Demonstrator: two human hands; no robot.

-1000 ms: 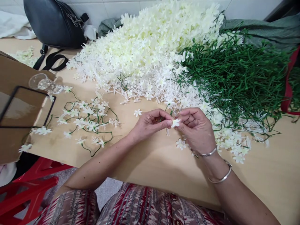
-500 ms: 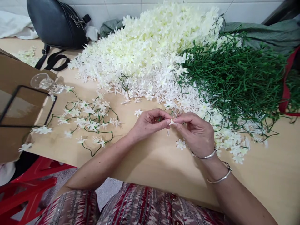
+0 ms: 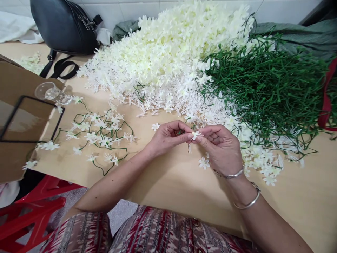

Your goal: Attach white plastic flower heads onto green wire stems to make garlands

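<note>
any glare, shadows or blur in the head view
Head view: soft shadow on the table; head view: glints on the metal bangles, no obvious motion blur on left hand, right hand or held flower; head view: the pale flower pile looks slightly washed out.

You have one left hand [image 3: 170,138], one right hand [image 3: 223,147], one white flower [image 3: 196,135] between them, two bracelets [image 3: 234,175], one black bag [image 3: 63,28], one clear cup [image 3: 54,93], one green-stem heap [image 3: 268,91] and one white-blossom heap [image 3: 163,52].
</note>
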